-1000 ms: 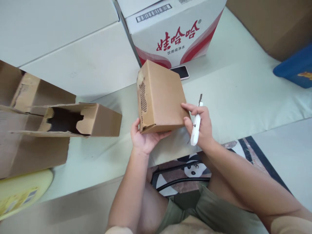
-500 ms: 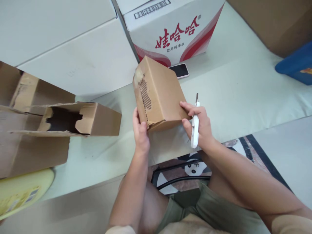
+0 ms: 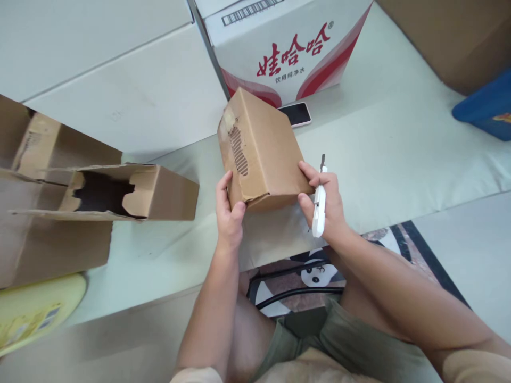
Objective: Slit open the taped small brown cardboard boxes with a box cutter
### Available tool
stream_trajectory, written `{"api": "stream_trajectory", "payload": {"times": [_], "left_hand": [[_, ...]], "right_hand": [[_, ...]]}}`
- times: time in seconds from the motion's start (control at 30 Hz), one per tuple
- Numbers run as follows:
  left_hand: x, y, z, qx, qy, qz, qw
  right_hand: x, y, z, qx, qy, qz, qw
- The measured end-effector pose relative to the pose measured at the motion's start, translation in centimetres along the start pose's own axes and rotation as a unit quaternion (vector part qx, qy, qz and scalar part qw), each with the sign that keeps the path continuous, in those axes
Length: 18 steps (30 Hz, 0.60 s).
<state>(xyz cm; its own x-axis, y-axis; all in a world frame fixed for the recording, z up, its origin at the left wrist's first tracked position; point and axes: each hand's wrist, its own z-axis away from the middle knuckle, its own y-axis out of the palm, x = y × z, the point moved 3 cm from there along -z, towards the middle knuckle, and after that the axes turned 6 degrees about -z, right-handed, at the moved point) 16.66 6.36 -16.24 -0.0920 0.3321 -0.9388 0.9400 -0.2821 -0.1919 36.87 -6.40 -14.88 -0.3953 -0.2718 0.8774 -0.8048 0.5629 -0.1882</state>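
Observation:
A brown cardboard box [image 3: 271, 143] is tilted between my two hands, its left face torn so the ridged inner layer shows. My left hand [image 3: 230, 213] grips the box's near left corner, thumb in front and fingers along the torn face. At the near right corner, my right hand [image 3: 325, 199] presses its fingertips and thumb to the box. That same hand also carries a white utility knife [image 3: 319, 210] in its palm, the short blade out and pointing away from me. Whether the box's underside touches the table is hidden.
Opened cardboard boxes [image 3: 175, 192] stand at left, beside large white boxes [image 3: 131, 106]. Behind are a printed water carton [image 3: 295, 58] and a phone [image 3: 297, 114] on the pale green tabletop [image 3: 383, 165]. A yellow container [image 3: 43, 306] lies front left; a blue object [image 3: 485, 106] sits far right.
The fingers of my left hand have shifted slightly up the box's torn face. Box and knife stay nearly where they were; the view has moved a little.

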Motion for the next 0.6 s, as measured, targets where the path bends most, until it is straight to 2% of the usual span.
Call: {"api": "stream_trajectory", "payload": {"times": [0.2,0.33,0.47,0.6], "left_hand": [[0.1,-1.4,-0.2,-0.058,-0.03,0.009,0.998],[0.1,-2.0,0.2,-0.061,-0.055,-0.004,0.997],[0.9,-2.0,0.5,-0.047,-0.082,-0.005,0.996],[1.3,-1.9,0.5,-0.043,-0.062,-0.007,0.997]], "right_hand": [[0.6,0.4,0.1,0.015,-0.05,0.003,0.999],[1.0,0.9,0.4,0.016,-0.068,-0.016,0.997],[0.3,1.4,0.8,-0.009,-0.011,-0.07,0.997],[-0.3,1.5,1.1,-0.008,0.048,-0.097,0.994]]}}
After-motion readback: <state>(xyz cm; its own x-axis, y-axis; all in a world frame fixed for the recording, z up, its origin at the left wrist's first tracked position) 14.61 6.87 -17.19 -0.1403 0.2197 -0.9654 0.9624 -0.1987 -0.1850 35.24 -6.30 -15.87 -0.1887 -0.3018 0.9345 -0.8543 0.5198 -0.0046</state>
